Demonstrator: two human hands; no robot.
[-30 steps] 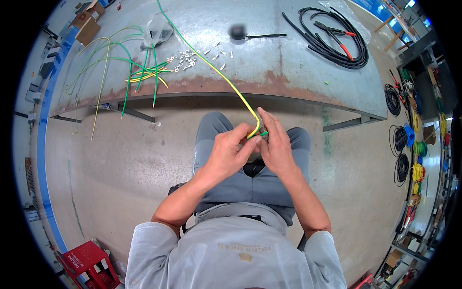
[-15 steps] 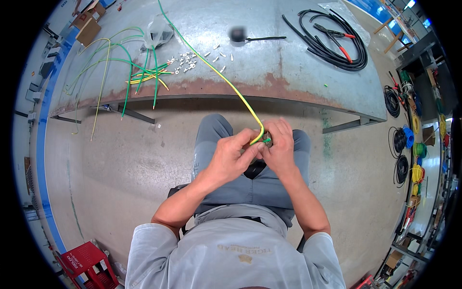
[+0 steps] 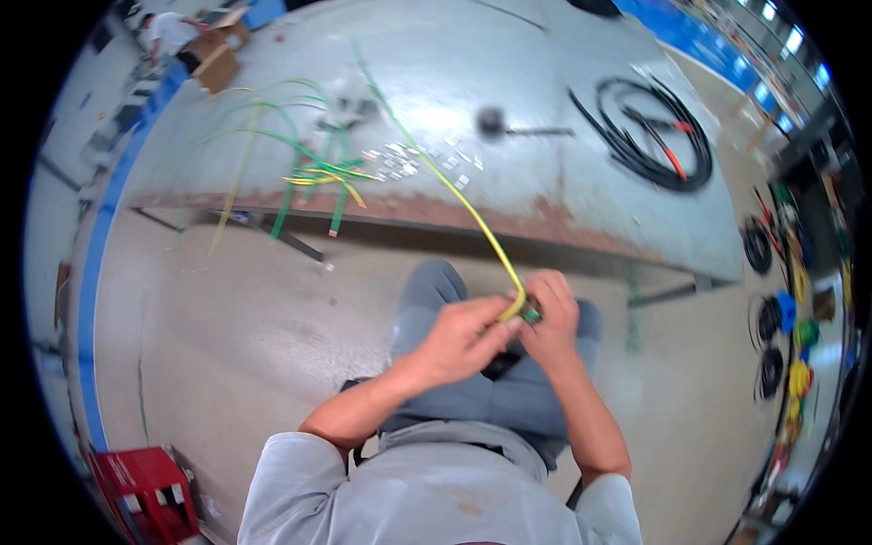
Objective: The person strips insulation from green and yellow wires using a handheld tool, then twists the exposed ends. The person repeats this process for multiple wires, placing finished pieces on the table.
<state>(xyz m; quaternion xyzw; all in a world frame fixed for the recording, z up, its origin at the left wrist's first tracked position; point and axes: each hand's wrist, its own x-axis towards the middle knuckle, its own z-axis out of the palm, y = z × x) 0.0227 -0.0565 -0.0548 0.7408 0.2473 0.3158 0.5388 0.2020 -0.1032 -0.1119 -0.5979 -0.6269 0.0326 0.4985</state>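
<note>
My left hand is closed round the near end of a yellow-green wire, pinching it above my lap. From there the wire bends sharply and runs up over the table edge. My right hand is closed right beside it, fingers curled at the bend. A small dark and green piece shows between the hands; blur and fingers hide what it is. Across the table lie loose metal cable lugs and a bunch of short green and yellow wires, some hanging over the edge.
The metal table has a rusty front edge before my knees. On it are a black cable coil, a red-handled tool and a dark round object. A red step stool stands lower left. Another person is far left.
The whole view has shifted and blurred, so the table and hands appear lower and farther right. Both hands keep their hold, close together at the wire's bend.
</note>
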